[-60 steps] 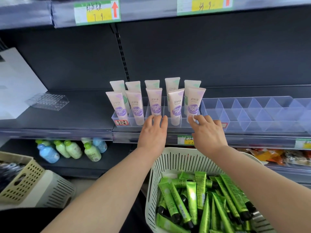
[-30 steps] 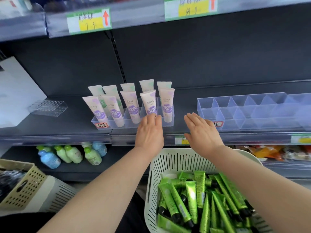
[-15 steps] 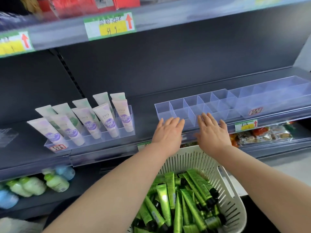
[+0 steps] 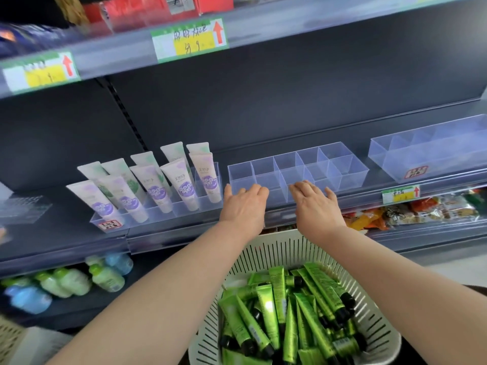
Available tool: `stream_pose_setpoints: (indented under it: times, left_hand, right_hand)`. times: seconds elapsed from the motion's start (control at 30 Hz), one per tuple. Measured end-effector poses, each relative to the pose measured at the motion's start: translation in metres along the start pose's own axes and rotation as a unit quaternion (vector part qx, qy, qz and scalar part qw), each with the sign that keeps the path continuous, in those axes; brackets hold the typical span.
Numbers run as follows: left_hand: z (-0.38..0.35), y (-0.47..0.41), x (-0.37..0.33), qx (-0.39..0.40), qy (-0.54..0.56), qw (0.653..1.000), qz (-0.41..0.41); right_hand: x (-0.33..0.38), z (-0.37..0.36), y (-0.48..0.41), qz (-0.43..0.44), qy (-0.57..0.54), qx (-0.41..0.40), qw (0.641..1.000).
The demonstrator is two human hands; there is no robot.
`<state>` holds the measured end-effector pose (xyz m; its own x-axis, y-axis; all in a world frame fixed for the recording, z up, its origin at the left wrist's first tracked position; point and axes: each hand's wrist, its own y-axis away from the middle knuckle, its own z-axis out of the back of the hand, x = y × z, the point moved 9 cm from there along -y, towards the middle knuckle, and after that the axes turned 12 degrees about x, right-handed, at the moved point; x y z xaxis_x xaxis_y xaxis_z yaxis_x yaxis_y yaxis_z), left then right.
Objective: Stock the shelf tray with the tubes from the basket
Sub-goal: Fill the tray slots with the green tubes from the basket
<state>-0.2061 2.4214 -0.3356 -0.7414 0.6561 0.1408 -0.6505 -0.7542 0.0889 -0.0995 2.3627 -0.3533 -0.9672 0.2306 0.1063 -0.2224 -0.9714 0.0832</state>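
A: Fingers?
B: Left hand (image 4: 245,206), right hand (image 4: 316,206): fingers bent against the front wall of the clear plastic divider tray (image 4: 350,177), which has square cells. Grip or press, can't tell.
A: Tubes?
B: Glossy green tubes (image 4: 268,306) with black caps, heaped in the white slotted basket (image 4: 276,248) under the wrists, well apart from the fingers.

Both forearms bare, extended fwd & up, approx. parallel. L grip (image 4: 245,206): palm down, thumb splayed outward, fingers bent at knuckles, tips hidden. R grip (image 4: 313,204): palm down, near L, fingers loosely spread, slightly bent.
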Motion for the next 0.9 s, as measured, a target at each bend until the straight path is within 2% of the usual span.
stream_pose_setpoints:
  times: [0.27, 0.43, 0.5, 0.6, 0.67, 0.8, 0.9]
  left_hand:
    - [-0.002, 0.017, 0.019, 0.0, 0.01, 1.0, 0.011]
    - [-0.011, 0.038, -0.014, -0.113, 0.003, 0.988, -0.108]
    - [-0.04, 0.041, -0.024, -0.065, 0.006, 0.99, -0.125]
    - [-0.102, 0.039, -0.023, 0.086, 0.018, 0.992, -0.087]
    - [-0.136, 0.039, -0.016, 0.149, 0.052, 0.986, -0.053]
    - [-0.168, 0.027, -0.005, 0.218, 0.126, 0.968, -0.001]
    - [-0.177, 0.015, -0.009, 0.245, 0.169, 0.955, 0.01]
  right_hand:
    - [0.025, 0.002, 0.001, 0.039, -0.011, -0.032, 0.999]
    - [0.013, -0.019, 0.019, 0.064, -0.02, -0.081, 0.994]
    - [0.004, -0.044, 0.02, 0.071, -0.024, -0.042, 0.996]
    - [-0.009, -0.092, 0.014, 0.076, -0.036, 0.068, 0.994]
    - [-0.018, -0.116, 0.01, 0.083, -0.027, 0.133, 0.987]
    - [-0.048, -0.135, -0.002, 0.055, -0.027, 0.22, 0.974]
    - [-0.053, -0.141, -0.007, 0.026, -0.036, 0.242, 0.969]
